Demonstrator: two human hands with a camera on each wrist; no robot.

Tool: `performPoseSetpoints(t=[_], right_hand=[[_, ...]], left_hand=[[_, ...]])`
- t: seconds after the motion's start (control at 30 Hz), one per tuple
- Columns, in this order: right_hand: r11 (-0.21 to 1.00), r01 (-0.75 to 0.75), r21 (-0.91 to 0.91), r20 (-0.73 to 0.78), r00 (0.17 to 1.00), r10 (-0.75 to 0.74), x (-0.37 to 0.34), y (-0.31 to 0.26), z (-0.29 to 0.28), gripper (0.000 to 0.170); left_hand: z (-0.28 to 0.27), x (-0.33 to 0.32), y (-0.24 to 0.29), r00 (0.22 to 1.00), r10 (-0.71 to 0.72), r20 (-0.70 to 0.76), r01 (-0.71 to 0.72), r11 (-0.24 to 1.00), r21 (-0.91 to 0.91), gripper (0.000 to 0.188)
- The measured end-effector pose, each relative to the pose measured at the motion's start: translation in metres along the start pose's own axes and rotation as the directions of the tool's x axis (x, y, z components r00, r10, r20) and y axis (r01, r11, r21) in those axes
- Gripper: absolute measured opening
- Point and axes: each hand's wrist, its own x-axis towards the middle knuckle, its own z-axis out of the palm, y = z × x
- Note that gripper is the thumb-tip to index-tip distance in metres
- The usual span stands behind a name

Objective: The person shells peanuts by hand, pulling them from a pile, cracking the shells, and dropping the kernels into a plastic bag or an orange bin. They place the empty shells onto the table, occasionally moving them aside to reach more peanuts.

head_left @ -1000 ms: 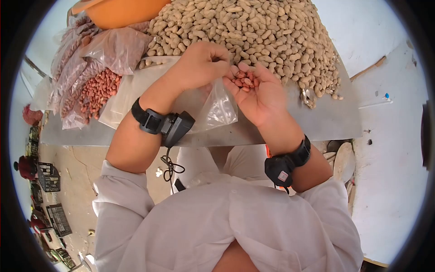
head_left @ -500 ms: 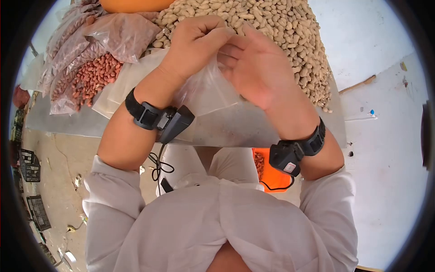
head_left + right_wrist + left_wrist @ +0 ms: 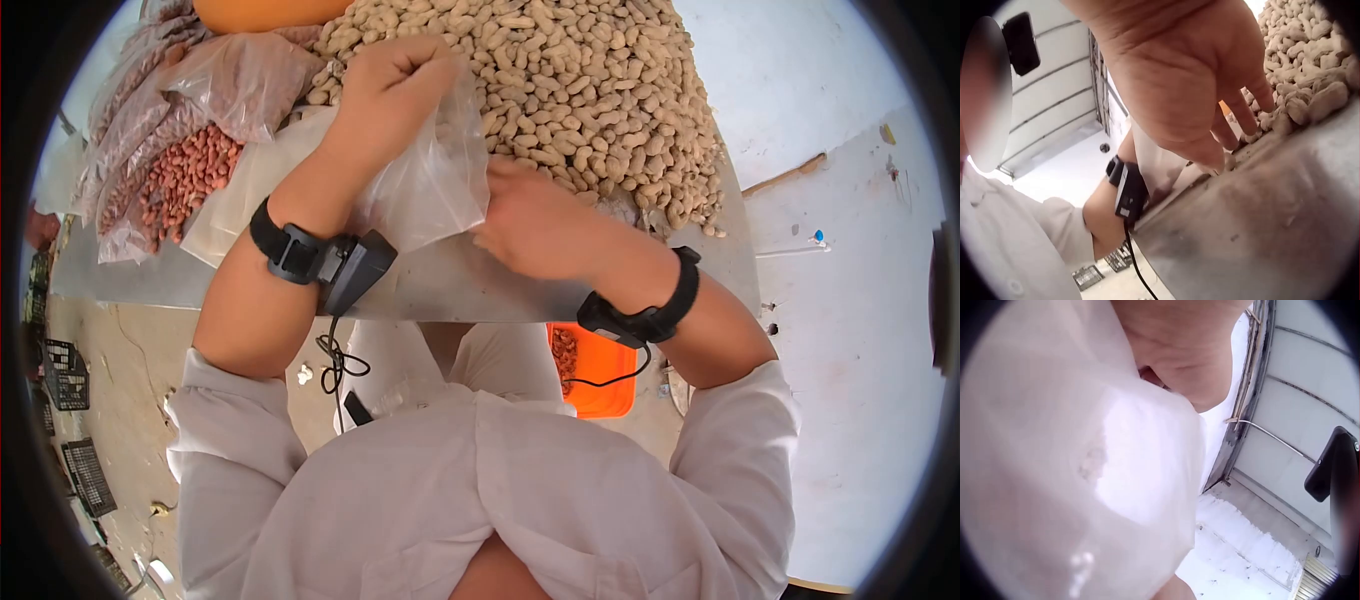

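My left hand [image 3: 390, 95] is raised over the near side of the peanut heap and grips the top of a clear plastic bag [image 3: 430, 190], which hangs below it. In the left wrist view the cloudy plastic of this bag [image 3: 1041, 487] covers much of the picture. To the right of the bag, my right hand [image 3: 540, 225] is low over the table, back up and free of any load. Its fingers [image 3: 1244, 115] point loosely down towards the metal top in the right wrist view. Beyond both hands lies a big heap of unshelled peanuts [image 3: 590, 90].
On the left are plastic bags of red peanut kernels [image 3: 240, 80] and loose-looking kernels [image 3: 190, 180] at a bag's mouth. An orange basin [image 3: 270, 10] stands behind. The metal table [image 3: 450, 285] ends near my lap; an orange container [image 3: 610, 375] sits below. Black crates [image 3: 90, 475] stand left.
My right hand held red kernels in its upturned palm, then rose to the bag's top beside my left hand. Now it is lower, back up, without kernels. The left hand moved up and left.
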Motion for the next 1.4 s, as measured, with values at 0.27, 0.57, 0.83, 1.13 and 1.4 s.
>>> performPoseSetpoints(t=[0.27,0.57,0.83,1.13,1.4], right_hand=[[0.989,0.096,-0.108,-0.039,0.994,-0.101,-0.027,0.023,-0.013,0.017],[0.845,0.239,-0.478,-0.01,0.961,-0.277,-0.022,0.084,-0.03,0.021],[0.877,-0.161,-0.452,-0.377,0.926,-0.025,-0.001,0.072,-0.056,0.04],[0.801,-0.393,0.453,-0.196,0.832,0.519,-0.013,0.042,-0.078,0.021],[0.878,-0.381,0.289,-0.035,0.913,0.407,-0.009,0.053,-0.045,0.013]], left_hand=[[0.01,-0.006,-0.003,0.966,-0.033,0.256,0.015,0.997,0.072,0.022],[0.016,-0.014,-0.021,0.855,-0.205,0.476,0.082,0.961,0.265,0.016],[0.014,-0.01,-0.017,0.884,-0.149,0.443,0.059,0.976,0.212,0.02],[0.019,-0.007,-0.012,0.9,-0.395,0.184,0.43,0.873,-0.229,0.022],[0.019,-0.007,-0.021,0.907,-0.352,0.232,0.42,0.802,-0.425,0.02]])
